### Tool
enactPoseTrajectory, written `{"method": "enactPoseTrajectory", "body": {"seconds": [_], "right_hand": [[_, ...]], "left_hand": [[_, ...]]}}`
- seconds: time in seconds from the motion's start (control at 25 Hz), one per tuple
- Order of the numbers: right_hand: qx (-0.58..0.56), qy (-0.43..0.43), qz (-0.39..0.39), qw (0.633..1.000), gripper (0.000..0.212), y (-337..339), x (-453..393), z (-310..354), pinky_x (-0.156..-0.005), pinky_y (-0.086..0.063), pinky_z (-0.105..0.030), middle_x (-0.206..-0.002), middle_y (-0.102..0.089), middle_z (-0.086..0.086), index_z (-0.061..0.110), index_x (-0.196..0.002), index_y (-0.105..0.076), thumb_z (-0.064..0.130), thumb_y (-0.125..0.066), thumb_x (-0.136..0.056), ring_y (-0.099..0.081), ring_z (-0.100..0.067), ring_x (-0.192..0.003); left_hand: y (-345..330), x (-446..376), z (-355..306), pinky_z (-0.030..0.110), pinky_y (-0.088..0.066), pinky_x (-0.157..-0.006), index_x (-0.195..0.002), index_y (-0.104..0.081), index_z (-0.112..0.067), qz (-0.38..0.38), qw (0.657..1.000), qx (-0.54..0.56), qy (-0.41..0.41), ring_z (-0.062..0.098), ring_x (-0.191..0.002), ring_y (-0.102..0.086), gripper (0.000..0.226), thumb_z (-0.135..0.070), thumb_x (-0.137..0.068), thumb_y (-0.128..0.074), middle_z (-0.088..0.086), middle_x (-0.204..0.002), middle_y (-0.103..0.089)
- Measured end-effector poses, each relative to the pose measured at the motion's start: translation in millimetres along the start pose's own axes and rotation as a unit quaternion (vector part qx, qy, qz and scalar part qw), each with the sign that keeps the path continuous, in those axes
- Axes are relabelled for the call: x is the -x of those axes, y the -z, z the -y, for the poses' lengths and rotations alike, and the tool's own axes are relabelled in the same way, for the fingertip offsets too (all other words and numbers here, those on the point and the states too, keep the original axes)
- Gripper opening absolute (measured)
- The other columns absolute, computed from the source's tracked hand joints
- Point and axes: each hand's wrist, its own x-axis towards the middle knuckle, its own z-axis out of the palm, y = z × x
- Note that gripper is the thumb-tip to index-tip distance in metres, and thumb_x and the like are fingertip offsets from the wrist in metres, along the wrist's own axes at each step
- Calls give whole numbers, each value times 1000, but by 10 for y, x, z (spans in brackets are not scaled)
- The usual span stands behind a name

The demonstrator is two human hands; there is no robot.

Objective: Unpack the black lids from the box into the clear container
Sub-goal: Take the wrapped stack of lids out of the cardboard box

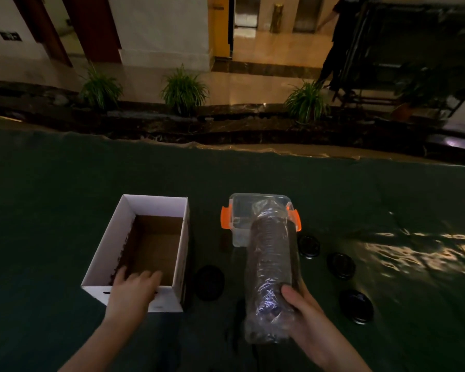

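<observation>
A white cardboard box (181, 251) stands open on the dark green table, its brown inside showing. My left hand (133, 287) reaches over the box's near wall with fingers spread and holds nothing. My right hand (305, 314) grips the near end of a long plastic-wrapped sleeve of stacked black lids (271, 261). The sleeve's far end rests in the clear container (236, 224), which has orange clips. Several loose black lids lie on the table: one (209, 282) between box and sleeve, others (309, 247) (341, 265) (356, 306) to the right.
The green cloth covers the whole table (65, 197), its far edge running across the middle of the view. Beyond it are potted plants (184, 89), a glossy floor and a person in dark clothes (341, 41) at the far right.
</observation>
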Motion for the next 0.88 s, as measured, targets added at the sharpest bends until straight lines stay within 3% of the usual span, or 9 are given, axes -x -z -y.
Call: {"method": "enactPoseTrajectory", "body": {"seconds": [0.12, 0.24, 0.36, 0.48, 0.68, 0.88], "right_hand": [[5, -16, -21, 1000, 110, 61, -64, -18, -96, -46, -62, -128, -62, -16, 36, -123, -51, 23, -100, -26, -64, -41, -110], [-8, -30, -33, 999, 115, 59, -140, -54, -92, -48, -60, -128, -59, -16, 36, -123, -48, 19, -100, -22, -62, -42, -111], [28, -37, -41, 998, 131, 111, -255, -94, -98, -43, -58, -131, -56, -15, 32, -134, -39, 21, -100, -18, -58, -41, -115], [70, -45, -55, 995, 137, 161, -340, -100, -101, -43, -53, -133, -56, -12, 29, -142, -34, 25, -100, -22, -58, -37, -116], [33, -43, -76, 996, 129, 281, -357, -145, -67, -60, -35, -127, -62, -10, 27, -137, -39, 21, -100, -24, -70, -29, -100], [16, -28, -94, 995, 124, 326, -414, -185, -73, -59, -42, -124, -66, -13, 26, -137, -42, 19, -100, -28, -68, -34, -105]], "left_hand": [[228, -166, -31, 26, -51, -80, -113, -50, -40, -22, 998, 26, -49, 7, -92, -63, 30, -29, -88, -60, -10, -103, -66], [639, -587, -45, 26, -50, -73, -126, -43, -34, -62, 996, 8, -64, 11, -91, -63, 39, -30, -89, -56, -7, -105, -64], [1068, -1150, -74, 28, -42, -66, -123, -43, -27, -58, 991, -92, -75, 17, -90, -62, 38, -19, -88, -57, -1, -104, -62], [1258, -1709, -130, 32, -43, -72, -123, -48, -23, -43, 988, -124, -80, 21, -98, -63, 38, -14, -87, -58, 3, -111, -63], [1054, -2313, -244, 38, -50, -86, -122, -55, -23, -26, 995, -67, -65, 23, -99, -62, 34, -16, -89, -57, 5, -112, -63], [821, -2500, -281, 43, -44, -95, -123, -45, -21, -57, 994, -66, -68, 24, -99, -62, 42, -17, -85, -62, 4, -104, -64]]}}
